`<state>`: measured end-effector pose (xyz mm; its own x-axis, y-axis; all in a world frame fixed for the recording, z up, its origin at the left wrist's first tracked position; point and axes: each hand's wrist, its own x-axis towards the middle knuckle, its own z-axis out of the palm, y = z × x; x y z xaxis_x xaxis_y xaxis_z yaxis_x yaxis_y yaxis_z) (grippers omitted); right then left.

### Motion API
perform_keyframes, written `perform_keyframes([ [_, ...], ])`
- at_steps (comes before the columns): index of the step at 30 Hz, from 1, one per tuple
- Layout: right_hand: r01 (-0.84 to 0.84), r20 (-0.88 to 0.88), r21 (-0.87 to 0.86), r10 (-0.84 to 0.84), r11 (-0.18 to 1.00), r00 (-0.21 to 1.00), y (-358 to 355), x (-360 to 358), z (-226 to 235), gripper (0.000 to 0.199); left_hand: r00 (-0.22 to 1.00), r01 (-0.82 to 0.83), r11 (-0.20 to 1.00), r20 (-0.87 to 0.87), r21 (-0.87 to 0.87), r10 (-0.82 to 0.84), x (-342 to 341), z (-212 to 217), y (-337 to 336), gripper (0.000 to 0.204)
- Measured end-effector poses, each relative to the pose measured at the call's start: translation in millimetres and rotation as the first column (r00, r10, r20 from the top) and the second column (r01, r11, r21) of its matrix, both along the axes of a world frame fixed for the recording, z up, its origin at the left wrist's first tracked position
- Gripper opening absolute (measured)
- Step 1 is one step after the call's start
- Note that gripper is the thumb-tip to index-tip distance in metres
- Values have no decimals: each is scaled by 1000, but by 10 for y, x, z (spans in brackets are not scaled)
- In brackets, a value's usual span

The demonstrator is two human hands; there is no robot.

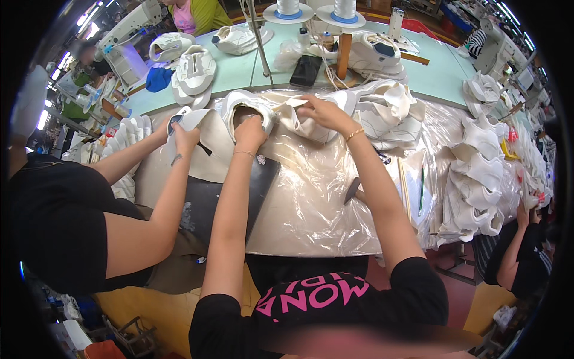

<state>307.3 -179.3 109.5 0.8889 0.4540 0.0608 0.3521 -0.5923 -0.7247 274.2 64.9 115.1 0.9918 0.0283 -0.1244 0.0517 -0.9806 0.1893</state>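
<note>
My left hand (250, 133) is closed at the dark opening of a white shoe upper (230, 100); its fingertips are hidden inside. Reaching further right, my right hand (323, 113) has its fingers bent onto the edge of another white shoe upper (293, 122), which lies against a heap of them. Just right of that hand is a pile of white shoe uppers (388, 110). A dark sheet (263, 179) lies on the table below my left hand. Close on the left, a co-worker's hands (184, 136) hold a white upper (190, 118).
Clear plastic film covers the table (311, 209). A hammer (354, 190), thin sticks (403, 188) and a green pencil (421, 191) lie beneath my right forearm. Stacked uppers (478, 161) line the right side. Behind are a black phone (305, 70), thread cones (345, 11) and a metal pole (258, 42).
</note>
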Motion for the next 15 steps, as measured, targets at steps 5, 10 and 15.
perform_keyframes([
  [5, -23, 107, -170, 42, 985, 993, 3, 175, -31, 37, 983, 38, 998, 181, -43, -30, -52, 46, -25, 48],
  [10, 165, 162, 639, -340, 752, 926, -307, -15, 609, 32, 917, 128, 980, 394, -152, -59, -194, 173, -159, 43],
  [15, -18, 180, 868, -280, 497, 943, -767, -622, 1391, 23, 867, 306, 950, 433, -70, -247, -289, 61, -436, 49],
])
